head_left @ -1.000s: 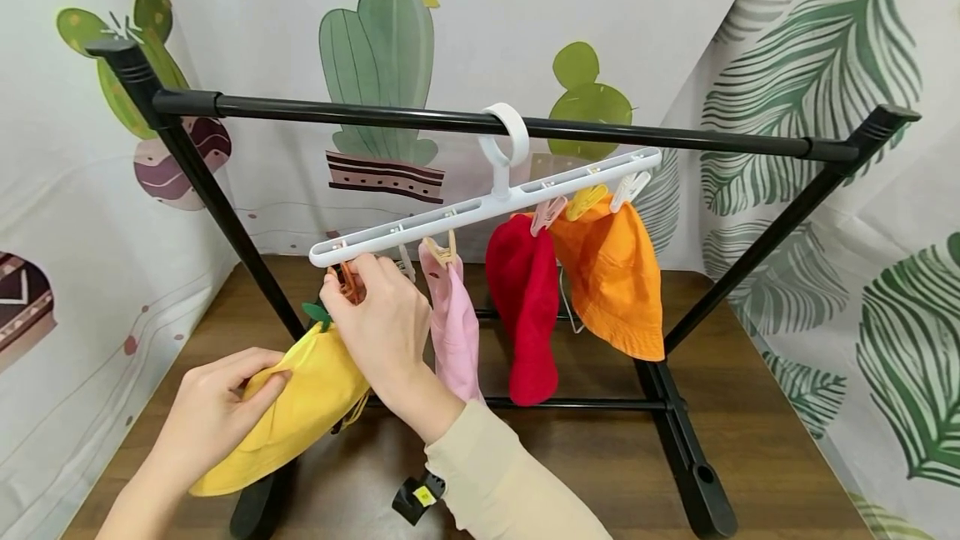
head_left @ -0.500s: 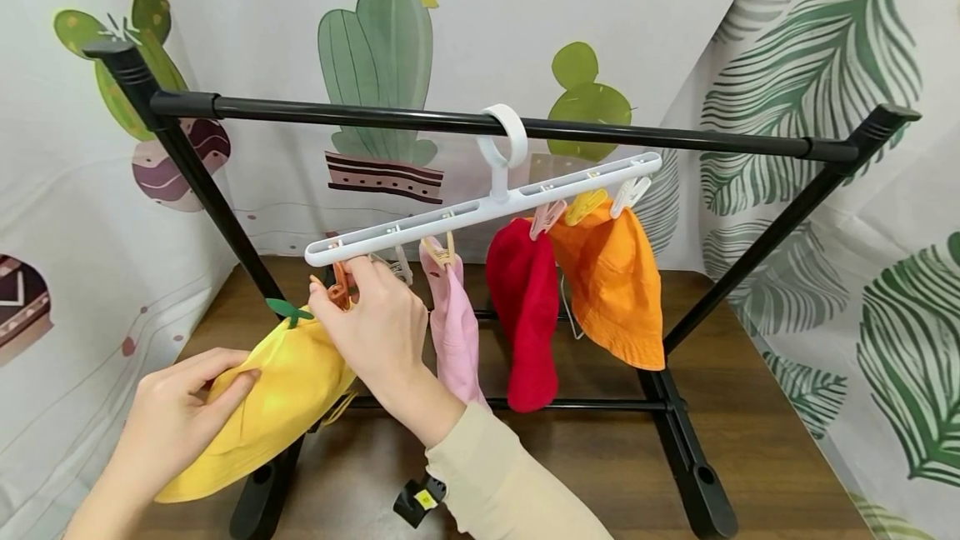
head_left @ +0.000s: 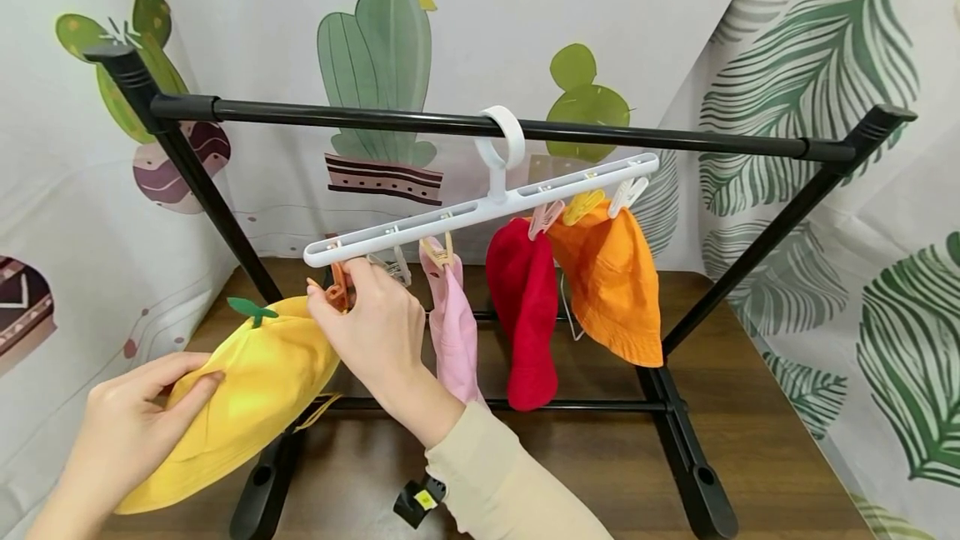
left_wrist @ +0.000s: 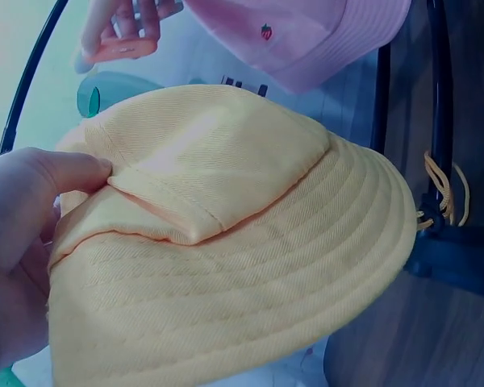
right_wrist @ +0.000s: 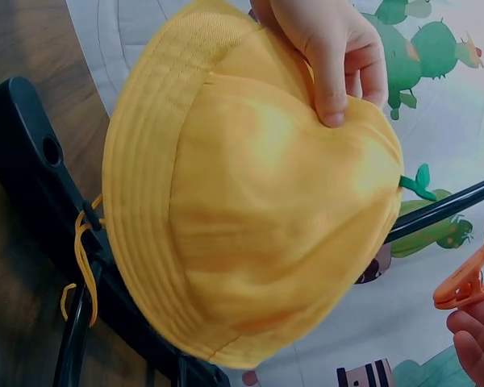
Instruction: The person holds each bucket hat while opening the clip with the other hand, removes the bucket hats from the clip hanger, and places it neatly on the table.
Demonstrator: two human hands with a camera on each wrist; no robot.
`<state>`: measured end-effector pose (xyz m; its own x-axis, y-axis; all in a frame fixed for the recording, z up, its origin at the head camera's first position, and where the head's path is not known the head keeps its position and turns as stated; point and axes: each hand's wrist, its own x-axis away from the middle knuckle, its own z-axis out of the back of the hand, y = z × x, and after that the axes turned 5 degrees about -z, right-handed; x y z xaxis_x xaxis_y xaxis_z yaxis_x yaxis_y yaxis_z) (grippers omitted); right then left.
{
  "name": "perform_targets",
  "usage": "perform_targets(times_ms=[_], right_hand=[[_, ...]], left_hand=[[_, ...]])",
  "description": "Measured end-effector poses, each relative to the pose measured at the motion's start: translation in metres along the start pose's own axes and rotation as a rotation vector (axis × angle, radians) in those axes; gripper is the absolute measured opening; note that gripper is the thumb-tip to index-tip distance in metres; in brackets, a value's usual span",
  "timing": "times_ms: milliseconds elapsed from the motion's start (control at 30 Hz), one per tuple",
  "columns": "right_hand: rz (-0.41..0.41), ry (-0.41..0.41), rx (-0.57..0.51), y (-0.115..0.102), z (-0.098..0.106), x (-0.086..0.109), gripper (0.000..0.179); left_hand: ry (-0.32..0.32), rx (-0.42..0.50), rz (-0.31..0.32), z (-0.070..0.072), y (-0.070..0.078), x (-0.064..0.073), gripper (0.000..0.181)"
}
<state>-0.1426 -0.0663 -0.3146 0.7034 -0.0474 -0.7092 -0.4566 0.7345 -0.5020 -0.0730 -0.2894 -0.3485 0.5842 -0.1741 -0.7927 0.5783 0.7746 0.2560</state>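
Observation:
A yellow hat [head_left: 247, 382] with a green leaf on its crown and a cord hangs at the lower left, away from the hanger. My left hand [head_left: 135, 419] pinches its fabric between thumb and fingers. At the left end of a white clip hanger [head_left: 498, 198], my right hand [head_left: 382, 319] squeezes an orange clothespin [head_left: 339, 286]. In the right wrist view this clothespin [right_wrist: 468, 282] has nothing between its tips, apart from the hat. A pink hat [head_left: 453, 332], a red hat [head_left: 525, 315] and an orange hat [head_left: 611, 286] hang from other clips along the hanger.
The hanger's ring loops over the top bar [head_left: 360, 117] of a black rack, tilted with its left end lower. A pale clip [head_left: 401, 267] hangs beside my right hand. The rack's feet [head_left: 690, 461] stand on a wooden table [head_left: 570, 473]; patterned cloth lies behind.
My left hand has drawn the yellow hat left and down, away from the orange clothespin. The right hand shifted slightly left with the clothespin, then stayed.

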Motion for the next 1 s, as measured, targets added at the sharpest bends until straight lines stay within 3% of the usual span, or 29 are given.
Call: perform_targets(times_ms=[300,400,567,667,833,1000], right_hand=[[0.001,-0.023,-0.016,0.001,-0.001,-0.001,0.021],[0.009,-0.019,-0.016,0.002,-0.001,-0.001,0.021],[0.020,-0.019,-0.018,0.003,-0.001,-0.002,0.021],[0.023,-0.023,-0.020,0.003,-0.001,-0.002,0.021],[0.034,-0.016,-0.025,0.004,-0.003,-0.002,0.020],[0.045,0.001,-0.033,0.004,-0.004,-0.002,0.020]], left_hand=[[0.002,-0.085,0.057,0.020,-0.011,0.007,0.011],[0.033,-0.095,0.076,0.024,-0.014,0.009,0.012],[0.095,0.035,0.120,0.030,-0.018,0.012,0.008],[0.094,0.109,0.161,0.033,-0.020,0.012,0.008],[0.110,0.157,0.195,0.036,-0.030,0.018,0.009],[0.132,0.183,0.238,0.038,-0.048,0.032,0.015]])
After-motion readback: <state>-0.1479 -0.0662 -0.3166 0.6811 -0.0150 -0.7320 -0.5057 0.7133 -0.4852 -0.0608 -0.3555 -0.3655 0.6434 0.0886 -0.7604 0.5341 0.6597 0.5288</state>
